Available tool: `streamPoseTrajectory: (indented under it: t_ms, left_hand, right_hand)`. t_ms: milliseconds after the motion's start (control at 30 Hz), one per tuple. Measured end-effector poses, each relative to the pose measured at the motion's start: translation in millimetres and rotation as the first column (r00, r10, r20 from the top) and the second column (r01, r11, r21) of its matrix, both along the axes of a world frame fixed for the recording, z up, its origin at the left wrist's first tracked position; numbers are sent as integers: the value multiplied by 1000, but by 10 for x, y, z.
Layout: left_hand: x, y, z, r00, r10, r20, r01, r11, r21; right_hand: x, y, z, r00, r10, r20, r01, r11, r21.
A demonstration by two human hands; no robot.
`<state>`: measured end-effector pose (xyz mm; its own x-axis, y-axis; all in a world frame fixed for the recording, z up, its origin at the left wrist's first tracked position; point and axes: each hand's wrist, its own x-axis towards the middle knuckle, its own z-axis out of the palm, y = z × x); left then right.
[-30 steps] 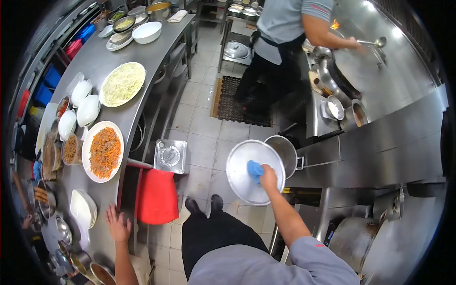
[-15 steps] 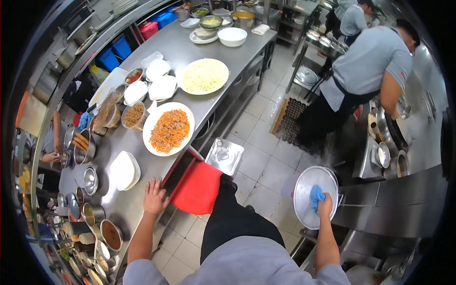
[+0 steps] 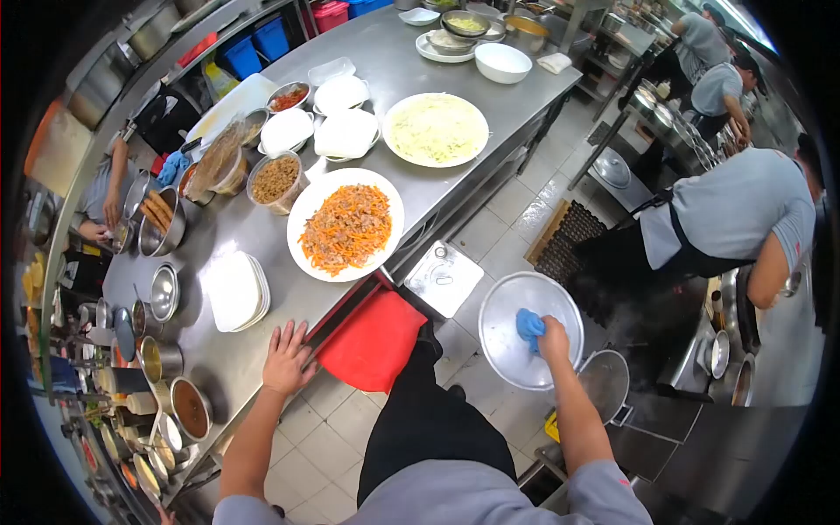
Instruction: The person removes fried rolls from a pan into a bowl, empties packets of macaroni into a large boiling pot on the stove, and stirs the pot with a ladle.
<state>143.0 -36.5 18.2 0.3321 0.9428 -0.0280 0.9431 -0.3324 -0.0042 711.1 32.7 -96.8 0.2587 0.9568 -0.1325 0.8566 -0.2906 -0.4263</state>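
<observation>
My right hand (image 3: 553, 339) is closed on a blue cloth (image 3: 528, 327) at the middle of a large round metal lid (image 3: 503, 359). The lid is held up over the floor, beside an uncovered tall pot (image 3: 605, 385). My left hand (image 3: 289, 357) lies on the edge of the steel table (image 3: 210, 188) with its fingers spread and nothing in it. Near it are stacked white plates (image 3: 234, 293) and a white plate of orange shreds and meat (image 3: 346, 230).
A red stool (image 3: 374, 341) and a square metal tin (image 3: 444, 278) stand by the table. A co-worker (image 3: 731, 206) bends over the stove at right; more people are behind and at far left. A plate of pale shreds (image 3: 436, 129) sits farther back.
The lid in my right hand has moved left, away from the pot, and the pot's opening now shows. My left hand still rests on the table edge. The view has turned.
</observation>
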Motion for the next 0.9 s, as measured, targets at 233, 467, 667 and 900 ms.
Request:
streamPoseTrajectory:
  t_ms: [233, 467, 667, 900]
  left_hand:
    - [-25, 52, -111, 1000, 13, -18, -14, 999, -31]
    - [-45, 82, -200, 997, 22, -70, -25, 999, -40]
    - [-66, 89, -261, 997, 22, -80, -26, 998, -53]
    - [-96, 75, -333, 995, 7, -99, -12, 999, -47]
  right_hand:
    - [-789, 858, -1093, 969, 244, 19, -244, 970, -13]
    - [-1503, 1553, -2024, 955, 295, 20, -294, 955, -47]
    - [-1859, 1918, -2664, 956, 292, 33, -291, 956, -40]
    - [-1929, 1969, -2926, 977, 190, -93, -191, 982, -1]
